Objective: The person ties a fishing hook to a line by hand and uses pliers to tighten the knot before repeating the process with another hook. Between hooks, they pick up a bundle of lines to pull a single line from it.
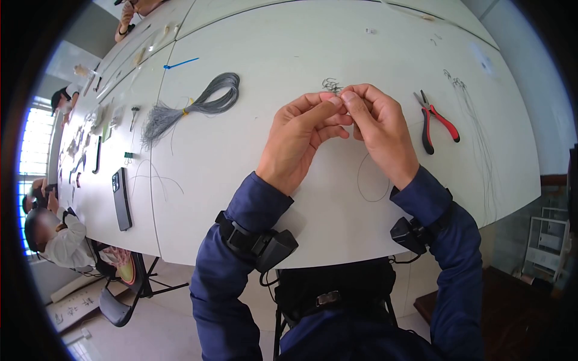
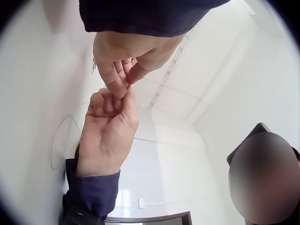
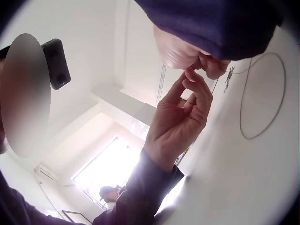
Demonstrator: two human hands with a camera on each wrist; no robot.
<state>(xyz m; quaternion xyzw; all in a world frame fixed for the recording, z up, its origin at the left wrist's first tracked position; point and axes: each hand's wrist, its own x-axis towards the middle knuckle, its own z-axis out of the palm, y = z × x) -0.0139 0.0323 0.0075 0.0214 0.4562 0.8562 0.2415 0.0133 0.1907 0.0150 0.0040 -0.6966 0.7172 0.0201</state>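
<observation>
Fingertips of the left hand [image 1: 301,129] and the right hand [image 1: 380,129] meet over the white table in the head view, thumbs and index fingers pinched together. A thin grey wire [image 1: 359,180] loops down below the right hand; the same wire [image 3: 241,115] curves beside the hands in the right wrist view. What lies between the fingertips is too small and covered to make out. Just behind the fingertips is a small pile of dark hooks [image 1: 330,84] on the table.
A bundle of grey wire [image 1: 220,96] tied in yellow lies left of the hands. Red-handled pliers [image 1: 428,120] and several hooks on long lines [image 1: 472,114] are at the right. A phone [image 1: 121,198], a blue tie [image 1: 180,62] and a green clip [image 1: 128,156] lie at the left; people sit beyond.
</observation>
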